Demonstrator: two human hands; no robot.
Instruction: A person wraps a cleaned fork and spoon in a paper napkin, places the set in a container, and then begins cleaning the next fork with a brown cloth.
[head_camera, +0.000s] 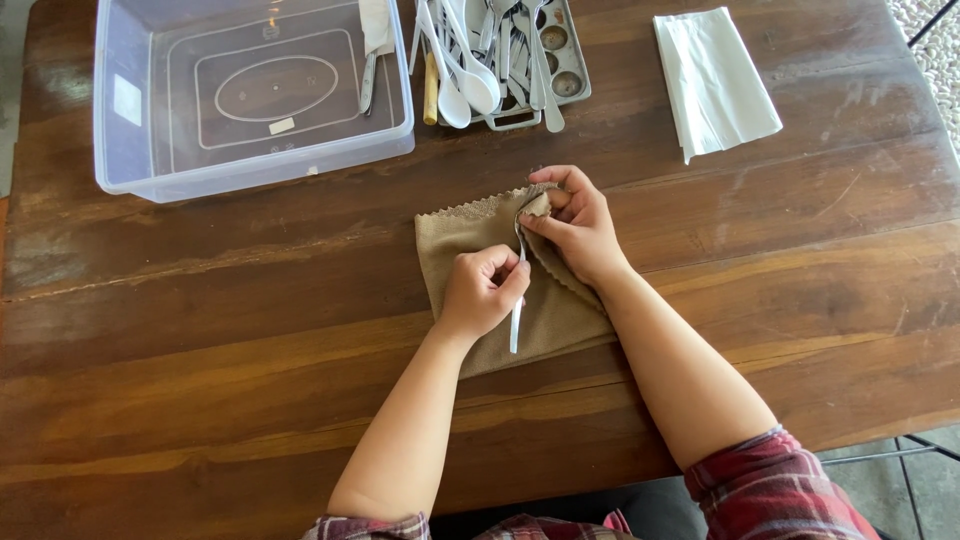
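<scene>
left hand fisted on spoon, right hand pinching cloth

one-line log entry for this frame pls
left hand: grips spoon | right hand: folds cloth over its bowl | table

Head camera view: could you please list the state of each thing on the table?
Left hand: closed around the utensil's handle.
Right hand: pinching cloth over the utensil's head.
Metal utensil: head wrapped in cloth.
Tan cloth: spread flat, one corner lifted.
Clear plastic bin: open, nearly empty.
Cutlery tray: full of spoons.
White napkin: folded, flat.
</scene>
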